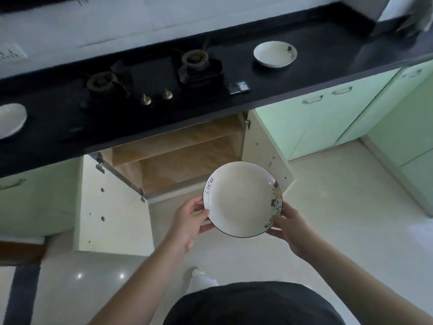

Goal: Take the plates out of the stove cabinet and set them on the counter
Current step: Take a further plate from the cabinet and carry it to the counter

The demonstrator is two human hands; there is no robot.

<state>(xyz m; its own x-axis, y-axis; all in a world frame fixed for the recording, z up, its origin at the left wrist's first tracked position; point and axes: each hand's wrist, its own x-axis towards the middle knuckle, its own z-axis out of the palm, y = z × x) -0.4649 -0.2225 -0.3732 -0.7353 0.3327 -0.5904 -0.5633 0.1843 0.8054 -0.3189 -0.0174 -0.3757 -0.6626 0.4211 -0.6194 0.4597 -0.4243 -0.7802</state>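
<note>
A white plate (241, 198) with a dark rim, the word "Life" and small drawings on its edge is held level in front of the open stove cabinet (182, 158). My left hand (189, 221) grips its left edge and my right hand (289, 227) grips its right edge. Both cabinet doors stand open and its wooden shelves show nothing on them. A second white plate (275, 53) sits on the black counter (316, 57) right of the stove. A third white plate (10, 119) lies on the counter at the far left, cut off by the frame.
A two-burner gas stove (152, 73) with two knobs sits in the counter's middle, a small dark box (239, 87) beside it. Green cabinet doors (323, 113) line the right. The open left door (112, 207) juts out over the pale tiled floor.
</note>
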